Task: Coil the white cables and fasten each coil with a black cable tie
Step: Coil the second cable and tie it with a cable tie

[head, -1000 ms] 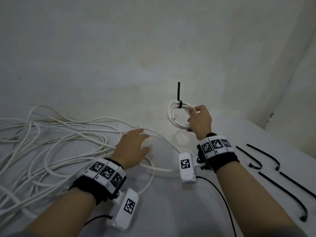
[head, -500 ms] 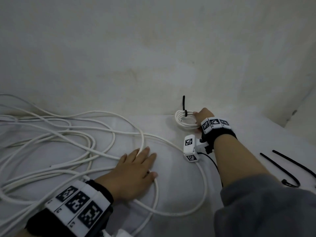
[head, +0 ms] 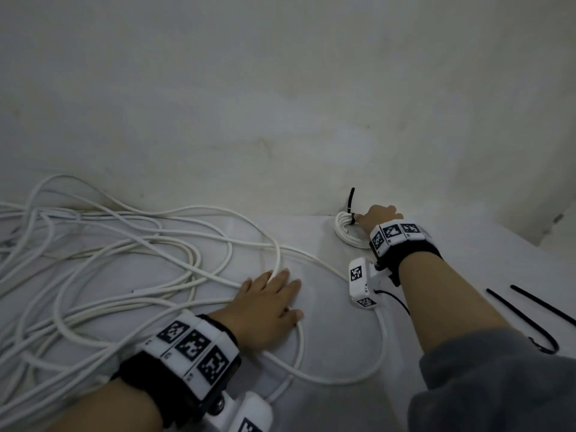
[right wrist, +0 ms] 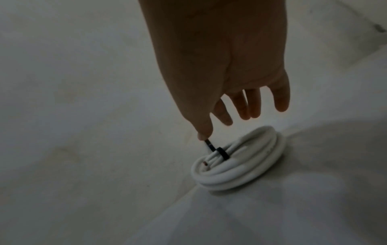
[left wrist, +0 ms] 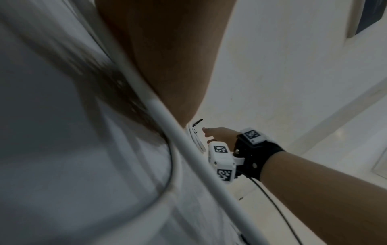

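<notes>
A small coil of white cable (head: 349, 232) lies on the white table at the foot of the back wall. A black cable tie (head: 351, 202) binds it, with the tail sticking up. My right hand (head: 378, 215) hovers just behind the coil (right wrist: 238, 167) with its fingers (right wrist: 249, 107) straight and spread, holding nothing. The thumb tip sits at the tail of the tie (right wrist: 220, 151); contact is unclear. My left hand (head: 268, 304) rests flat, palm down, on loose white cable (head: 124, 275) near the table's middle. A cable strand (left wrist: 188, 159) crosses the left wrist view under the palm.
A large tangle of loose white cable covers the left half of the table. Two spare black cable ties (head: 523, 319) lie at the right side. The pale wall (head: 280, 104) stands right behind the coil.
My right hand carried the tied coil back to the wall, set it on the table and let go. My left hand settled flat on the loose cables.
</notes>
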Demonstrator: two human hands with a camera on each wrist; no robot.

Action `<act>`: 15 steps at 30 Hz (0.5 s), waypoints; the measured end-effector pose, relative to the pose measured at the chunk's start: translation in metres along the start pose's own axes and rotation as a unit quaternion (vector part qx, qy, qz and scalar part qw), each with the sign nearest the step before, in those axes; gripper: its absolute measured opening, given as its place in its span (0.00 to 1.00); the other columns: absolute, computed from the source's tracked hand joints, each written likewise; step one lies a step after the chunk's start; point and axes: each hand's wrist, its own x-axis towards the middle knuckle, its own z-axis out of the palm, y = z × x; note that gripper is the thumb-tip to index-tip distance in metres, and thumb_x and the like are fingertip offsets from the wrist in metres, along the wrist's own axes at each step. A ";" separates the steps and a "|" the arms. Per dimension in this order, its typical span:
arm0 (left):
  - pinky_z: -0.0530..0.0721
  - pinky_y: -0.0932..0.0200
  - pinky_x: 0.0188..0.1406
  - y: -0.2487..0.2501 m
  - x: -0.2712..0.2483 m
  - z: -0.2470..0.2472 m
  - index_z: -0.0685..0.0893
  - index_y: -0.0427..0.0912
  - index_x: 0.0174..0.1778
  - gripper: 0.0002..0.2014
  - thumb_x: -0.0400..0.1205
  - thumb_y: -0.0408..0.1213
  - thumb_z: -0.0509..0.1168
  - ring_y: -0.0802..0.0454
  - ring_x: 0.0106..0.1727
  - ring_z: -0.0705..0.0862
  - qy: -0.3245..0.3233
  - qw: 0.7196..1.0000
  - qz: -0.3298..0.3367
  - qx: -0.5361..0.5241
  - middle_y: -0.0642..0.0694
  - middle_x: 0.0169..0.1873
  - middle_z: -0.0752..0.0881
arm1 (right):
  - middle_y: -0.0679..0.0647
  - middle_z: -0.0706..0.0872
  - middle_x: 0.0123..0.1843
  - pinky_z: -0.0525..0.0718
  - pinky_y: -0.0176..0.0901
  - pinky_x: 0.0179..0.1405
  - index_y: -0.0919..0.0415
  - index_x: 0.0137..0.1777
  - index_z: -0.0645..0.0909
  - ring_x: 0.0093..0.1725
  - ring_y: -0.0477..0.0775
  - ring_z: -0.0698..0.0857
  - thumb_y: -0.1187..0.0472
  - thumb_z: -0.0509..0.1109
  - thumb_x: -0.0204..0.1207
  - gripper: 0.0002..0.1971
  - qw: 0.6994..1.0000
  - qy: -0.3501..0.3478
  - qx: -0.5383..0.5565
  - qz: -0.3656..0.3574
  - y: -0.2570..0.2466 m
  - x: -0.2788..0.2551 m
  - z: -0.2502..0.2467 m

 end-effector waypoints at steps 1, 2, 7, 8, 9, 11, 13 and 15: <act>0.40 0.46 0.79 0.001 -0.002 -0.001 0.46 0.51 0.83 0.29 0.88 0.52 0.46 0.47 0.84 0.41 0.007 1.000 0.000 -0.008 0.48 0.84 0.41 | 0.66 0.77 0.66 0.72 0.51 0.63 0.63 0.57 0.79 0.66 0.66 0.74 0.47 0.59 0.84 0.19 1.000 0.008 0.008 -0.013 -0.007 -0.005 -0.002; 0.44 0.46 0.80 0.002 -0.001 -0.002 0.50 0.50 0.83 0.29 0.87 0.52 0.49 0.46 0.84 0.44 0.017 1.000 0.005 -0.019 0.47 0.84 0.45 | 0.66 0.77 0.67 0.71 0.52 0.64 0.64 0.55 0.79 0.66 0.66 0.74 0.45 0.59 0.83 0.20 0.999 0.014 0.011 -0.028 -0.010 -0.011 -0.005; 0.72 0.58 0.66 0.002 -0.012 -0.012 0.77 0.41 0.69 0.19 0.81 0.32 0.62 0.44 0.70 0.75 0.104 0.983 0.033 -0.147 0.41 0.69 0.78 | 0.63 0.78 0.69 0.70 0.56 0.72 0.62 0.64 0.82 0.72 0.65 0.71 0.48 0.61 0.83 0.20 0.978 -0.084 0.029 -0.189 -0.032 -0.081 -0.039; 0.72 0.61 0.62 0.003 -0.017 -0.017 0.80 0.41 0.67 0.18 0.80 0.29 0.60 0.45 0.67 0.77 0.120 0.980 0.036 -0.154 0.41 0.67 0.80 | 0.62 0.80 0.68 0.71 0.53 0.71 0.61 0.63 0.82 0.71 0.63 0.73 0.48 0.61 0.83 0.19 0.967 -0.102 0.035 -0.230 -0.035 -0.102 -0.045; 0.70 0.64 0.59 0.005 -0.025 -0.022 0.82 0.42 0.64 0.17 0.81 0.27 0.58 0.46 0.66 0.78 0.132 0.979 0.036 -0.149 0.41 0.65 0.81 | 0.58 0.82 0.66 0.74 0.49 0.68 0.60 0.62 0.82 0.67 0.59 0.77 0.48 0.62 0.83 0.18 0.956 -0.118 0.032 -0.266 -0.036 -0.125 -0.050; 0.70 0.63 0.57 0.008 -0.039 -0.033 0.85 0.43 0.60 0.17 0.83 0.28 0.56 0.46 0.64 0.79 0.143 0.981 0.033 -0.129 0.42 0.63 0.83 | 0.55 0.85 0.59 0.80 0.45 0.55 0.60 0.60 0.82 0.57 0.55 0.84 0.49 0.64 0.81 0.16 0.932 -0.194 0.053 -0.301 -0.038 -0.165 -0.053; 0.72 0.61 0.61 0.008 -0.052 -0.042 0.87 0.42 0.57 0.17 0.82 0.27 0.55 0.46 0.64 0.80 0.131 0.986 0.029 -0.102 0.42 0.62 0.84 | 0.56 0.87 0.57 0.83 0.44 0.48 0.57 0.62 0.77 0.48 0.52 0.88 0.51 0.66 0.80 0.15 0.903 -0.285 0.088 -0.309 -0.037 -0.200 -0.051; 0.74 0.59 0.64 0.006 -0.070 -0.048 0.87 0.42 0.58 0.19 0.81 0.26 0.53 0.48 0.65 0.79 0.100 0.991 0.017 -0.084 0.44 0.63 0.84 | 0.56 0.87 0.56 0.83 0.43 0.48 0.53 0.67 0.70 0.44 0.49 0.88 0.50 0.68 0.79 0.20 0.888 -0.318 0.080 -0.322 -0.035 -0.226 -0.050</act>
